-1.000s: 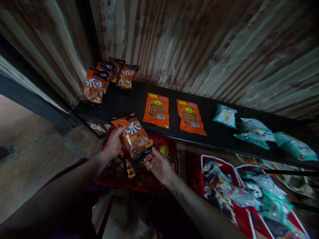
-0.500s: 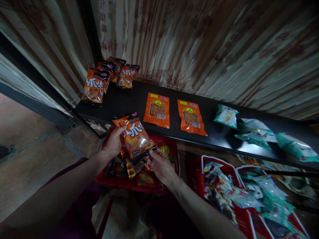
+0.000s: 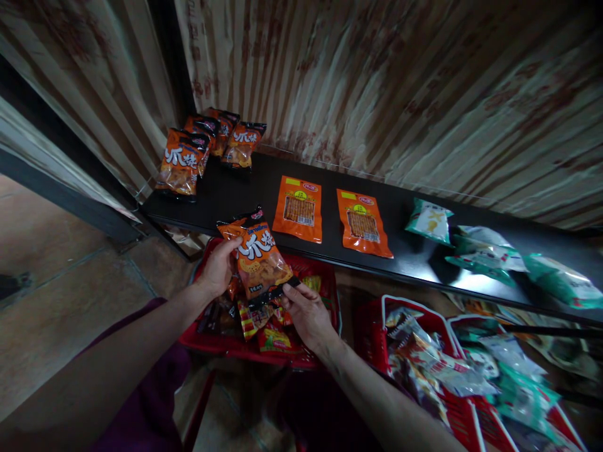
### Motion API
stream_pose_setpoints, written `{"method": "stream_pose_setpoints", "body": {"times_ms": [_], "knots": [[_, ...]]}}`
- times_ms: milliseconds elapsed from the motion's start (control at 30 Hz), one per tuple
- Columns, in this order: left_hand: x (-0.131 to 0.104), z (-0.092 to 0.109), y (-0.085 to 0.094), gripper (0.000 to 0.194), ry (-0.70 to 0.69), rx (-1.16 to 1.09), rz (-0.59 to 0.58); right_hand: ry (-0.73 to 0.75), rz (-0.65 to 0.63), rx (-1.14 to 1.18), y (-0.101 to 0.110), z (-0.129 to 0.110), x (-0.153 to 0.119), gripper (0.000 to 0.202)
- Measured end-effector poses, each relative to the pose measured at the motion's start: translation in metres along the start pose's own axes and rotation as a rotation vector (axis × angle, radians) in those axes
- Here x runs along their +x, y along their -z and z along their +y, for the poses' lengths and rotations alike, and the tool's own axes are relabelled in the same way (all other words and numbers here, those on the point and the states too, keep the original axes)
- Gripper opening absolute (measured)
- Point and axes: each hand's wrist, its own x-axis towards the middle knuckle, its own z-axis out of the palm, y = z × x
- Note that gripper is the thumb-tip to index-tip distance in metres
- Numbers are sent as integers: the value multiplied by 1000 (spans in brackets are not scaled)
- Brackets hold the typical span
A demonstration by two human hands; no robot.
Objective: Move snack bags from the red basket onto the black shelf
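Our left hand [image 3: 220,267] and right hand [image 3: 307,314] close fingers and thumbs on opposite ends of an orange-and-black snack bag [image 3: 259,257], tilted above a red shopping basket [image 3: 296,359] of packets. Beyond our hands, two flat orange snack pouches [image 3: 298,209] [image 3: 364,224] lie on a black shelf [image 3: 226,204]. Farther off, matching orange-and-black bags [image 3: 180,164] cluster beyond our left hand; green-and-white bags [image 3: 429,221] lie off to our right.
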Motion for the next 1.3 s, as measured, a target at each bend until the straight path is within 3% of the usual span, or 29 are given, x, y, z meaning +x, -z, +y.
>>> {"method": "stream_pose_setpoints", "body": {"times_ms": [333, 500, 700, 900, 1000, 1100, 1300], "knots": [[-3, 3, -3, 32, 18, 13, -8, -21, 18, 42, -1, -1, 1, 21], [-3, 1, -1, 29, 6, 41, -16, 67, 3, -76, 2, 2, 1, 24], [-6, -1, 0, 30, -38, 110, -6, 316, -53, -386, 7, 3, -4, 30], [-13, -9, 3, 35, -117, 229, 107, 837, -94, -844, 5, -7, -10, 12], [-19, -9, 3, 25, -144, 230, 49, 1064, -193, -1023, 5, -6, -14, 25], [-25, -6, 1, 18, -98, 148, -24, 1190, -314, -1116, 7, -2, -16, 38], [-33, -2, -2, 42, 20, -51, -221, 1306, -387, -1406, 7, 2, -15, 39]]}}
